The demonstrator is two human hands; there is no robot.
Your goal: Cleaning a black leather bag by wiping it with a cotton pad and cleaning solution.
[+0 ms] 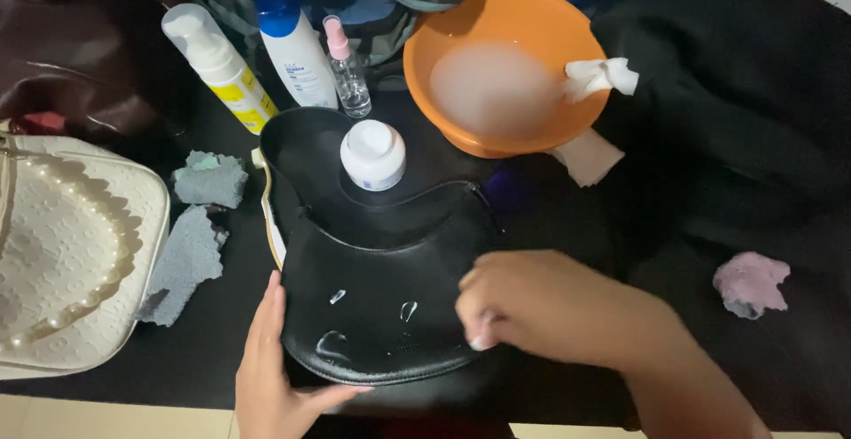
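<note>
Black bag [381,297] under both hands, white jar [373,154] atop; cloudy water in orange bowl [461,35].

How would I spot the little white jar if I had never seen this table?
Find the black leather bag in the middle of the dark table. The small white jar stands on the bag's upper part, just left of the orange bowl. Unlike the tall bottles behind it, it is squat and round with a flat lid.

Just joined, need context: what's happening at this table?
A person is working on a black leather bag lying flat on a dark table. The left hand steadies its lower edge; the right hand, blurred, presses on its surface, which has white smears. A small white jar sits on the bag, an orange bowl behind.
</note>
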